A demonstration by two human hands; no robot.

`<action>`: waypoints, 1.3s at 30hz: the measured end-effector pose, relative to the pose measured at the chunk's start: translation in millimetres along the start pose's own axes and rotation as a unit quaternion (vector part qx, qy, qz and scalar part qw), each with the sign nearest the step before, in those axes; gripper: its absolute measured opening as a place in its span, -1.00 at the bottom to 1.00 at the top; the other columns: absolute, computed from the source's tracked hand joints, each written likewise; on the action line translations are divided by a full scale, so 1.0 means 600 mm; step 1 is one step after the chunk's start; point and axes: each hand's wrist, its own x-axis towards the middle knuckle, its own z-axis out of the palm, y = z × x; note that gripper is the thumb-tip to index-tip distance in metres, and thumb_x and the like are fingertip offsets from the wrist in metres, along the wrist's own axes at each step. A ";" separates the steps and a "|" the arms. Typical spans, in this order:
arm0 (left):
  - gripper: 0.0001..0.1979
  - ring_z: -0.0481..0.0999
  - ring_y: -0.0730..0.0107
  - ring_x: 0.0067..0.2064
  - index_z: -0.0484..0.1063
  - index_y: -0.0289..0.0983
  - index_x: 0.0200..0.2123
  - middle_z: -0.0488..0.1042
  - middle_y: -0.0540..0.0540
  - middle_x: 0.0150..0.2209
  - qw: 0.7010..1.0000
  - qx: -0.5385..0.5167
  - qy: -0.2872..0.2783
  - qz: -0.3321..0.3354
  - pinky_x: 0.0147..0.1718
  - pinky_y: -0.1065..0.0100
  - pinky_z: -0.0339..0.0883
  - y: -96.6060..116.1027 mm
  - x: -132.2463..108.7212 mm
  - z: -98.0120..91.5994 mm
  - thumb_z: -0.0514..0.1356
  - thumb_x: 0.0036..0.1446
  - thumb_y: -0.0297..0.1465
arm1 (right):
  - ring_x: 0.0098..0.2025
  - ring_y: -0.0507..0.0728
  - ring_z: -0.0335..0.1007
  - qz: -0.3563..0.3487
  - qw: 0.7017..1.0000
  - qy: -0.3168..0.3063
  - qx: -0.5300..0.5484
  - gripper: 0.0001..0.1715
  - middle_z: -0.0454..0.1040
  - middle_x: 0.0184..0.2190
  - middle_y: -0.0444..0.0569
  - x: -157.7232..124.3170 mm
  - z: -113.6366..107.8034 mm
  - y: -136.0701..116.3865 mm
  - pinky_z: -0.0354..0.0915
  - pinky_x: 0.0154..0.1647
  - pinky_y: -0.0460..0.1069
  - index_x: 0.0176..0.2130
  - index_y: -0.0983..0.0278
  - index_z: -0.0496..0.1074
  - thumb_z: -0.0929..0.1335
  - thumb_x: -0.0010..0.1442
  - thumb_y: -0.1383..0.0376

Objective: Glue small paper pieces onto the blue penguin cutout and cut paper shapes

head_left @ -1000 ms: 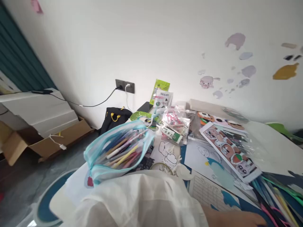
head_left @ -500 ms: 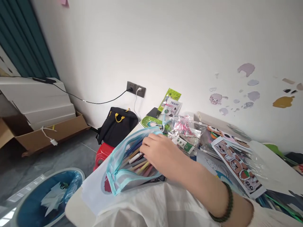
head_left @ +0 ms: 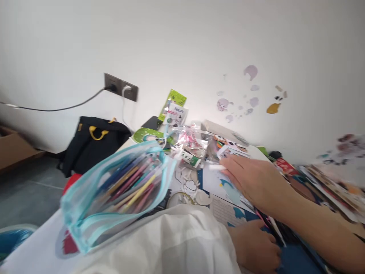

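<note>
My right hand [head_left: 248, 177] hovers over the right part of the table, fingers pinched on a white pen [head_left: 217, 167] whose tip end points left. Lower down, my left hand [head_left: 255, 245] rests near the dark blue surface with its fingers curled; what it holds, if anything, is hidden. A white sleeve [head_left: 165, 243] covers that forearm. To the left lies a clear pouch with light-blue edging [head_left: 81, 224], unzipped, full of coloured pens [head_left: 134, 182]. Beneath the right hand are a sticker sheet [head_left: 226, 150] and papers with blue drawings [head_left: 229, 190].
Plastic-wrapped packets [head_left: 189, 142], a Nexcare pack [head_left: 175, 114] and a green dish [head_left: 145, 135] stand at the back. A black bag [head_left: 94, 146] is beside the table. Several books [head_left: 333, 194] lie at right. A bin [head_left: 14, 239] shows at lower left.
My right hand has left the pouch and moved right, now with a white pen in it. The view has turned right, and my left hand has come into sight.
</note>
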 end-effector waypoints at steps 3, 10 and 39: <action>-0.74 0.47 0.27 -0.06 0.42 -0.20 -0.06 0.44 -0.14 0.02 0.969 -0.120 0.117 0.182 -0.07 0.12 0.40 -0.025 0.036 0.034 0.12 0.28 -0.20 | -0.56 0.09 0.37 0.075 0.989 -0.123 -0.023 -0.73 0.43 -0.55 -0.09 -0.092 0.068 0.052 0.16 -0.61 -0.05 -0.27 0.33 0.42 0.22 0.39 0.28; -0.70 0.51 0.27 -0.12 0.43 -0.29 -0.12 0.50 -0.12 -0.11 0.945 -0.215 0.183 0.163 -0.10 0.10 0.41 -0.010 0.050 0.076 0.14 0.26 -0.18 | -0.35 0.04 0.47 0.144 0.952 -0.269 0.019 -0.71 0.50 -0.25 -0.05 -0.160 0.155 0.072 0.45 -0.35 -0.01 -0.05 0.34 0.41 0.31 0.35 0.19; -0.64 0.42 0.27 -0.05 0.43 -0.31 -0.04 0.52 -0.04 -0.15 0.943 -0.247 0.185 0.125 0.13 0.11 -0.04 -0.019 0.049 0.063 0.05 0.32 -0.17 | -0.61 0.03 0.27 0.445 0.412 0.328 0.724 -0.78 0.31 -0.66 -0.19 -0.386 0.194 0.002 0.11 -0.65 -0.11 -0.40 0.19 0.39 0.41 0.17 0.12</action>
